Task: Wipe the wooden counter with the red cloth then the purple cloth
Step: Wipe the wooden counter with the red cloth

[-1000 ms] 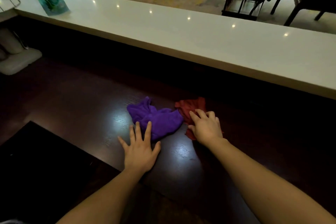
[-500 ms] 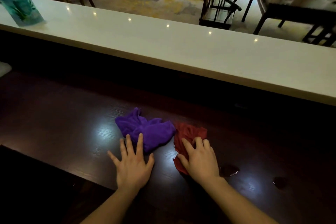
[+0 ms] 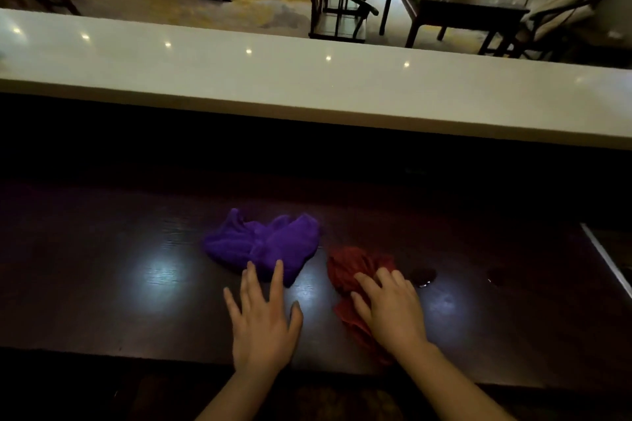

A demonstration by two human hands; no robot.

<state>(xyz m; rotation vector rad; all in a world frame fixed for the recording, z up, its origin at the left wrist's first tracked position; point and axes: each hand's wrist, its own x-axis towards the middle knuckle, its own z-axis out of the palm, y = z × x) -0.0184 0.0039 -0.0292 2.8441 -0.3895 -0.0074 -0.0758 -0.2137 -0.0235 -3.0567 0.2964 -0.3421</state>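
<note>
A crumpled red cloth [image 3: 352, 270] lies on the dark wooden counter [image 3: 102, 277], right of centre. My right hand [image 3: 390, 311] presses flat on its near half, fingers spread over the fabric. A bunched purple cloth [image 3: 263, 243] lies just to the left, a small gap from the red one. My left hand [image 3: 261, 321] rests flat on the counter with fingers apart, its fingertips touching the purple cloth's near edge. Two small dark wet spots [image 3: 424, 275] sit on the wood right of the red cloth.
A raised white ledge [image 3: 307, 85] runs along the far side of the counter, with a dark recess beneath it. Beyond it stand dark wooden chairs [image 3: 338, 0] and a table [image 3: 451, 0]. A pale strip [image 3: 605, 260] marks the counter's right end.
My right hand has dragged the red cloth rightward and toward me, away from the purple cloth. The view has shifted right; the teal bottle at the left has left the frame.
</note>
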